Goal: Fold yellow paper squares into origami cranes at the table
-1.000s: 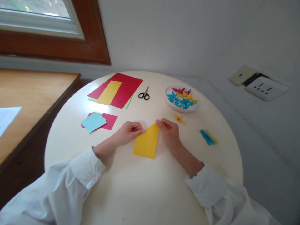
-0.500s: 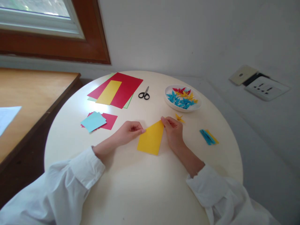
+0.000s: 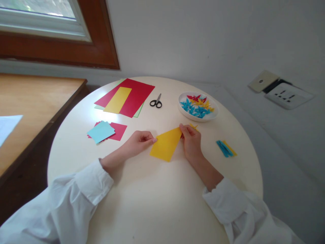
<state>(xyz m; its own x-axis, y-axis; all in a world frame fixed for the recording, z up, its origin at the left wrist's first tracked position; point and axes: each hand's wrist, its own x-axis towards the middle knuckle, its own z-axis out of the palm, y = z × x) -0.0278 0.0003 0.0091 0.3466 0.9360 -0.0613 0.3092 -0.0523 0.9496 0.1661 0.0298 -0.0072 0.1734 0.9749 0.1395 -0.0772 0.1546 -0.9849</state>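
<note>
Between my two hands is a sheet of yellow paper (image 3: 166, 145) with a slanted upper edge. My left hand (image 3: 140, 143) is closed, pinching its left edge between thumb and finger. My right hand (image 3: 190, 138) pinches the top right corner, the other fingers curled. Just behind my right hand lies a small yellow folded paper crane (image 3: 194, 126), partly hidden by it. Beyond that, a white dish (image 3: 180, 109) holds blue, yellow and red folded paper pieces that look like cranes.
Black-handled scissors (image 3: 155, 103) lie behind the yellow sheet. Large red paper (image 3: 138, 91) with a yellow strip (image 3: 118, 100) rests at the back left. Light blue squares (image 3: 101, 132) overlap red ones (image 3: 120, 131) at left. Folded blue strips (image 3: 224, 148) lie at right.
My right hand has moved slightly right and up, drawing the paper's corner with it. The sheet's lower edge has lifted and turned. My left hand has hardly moved.
</note>
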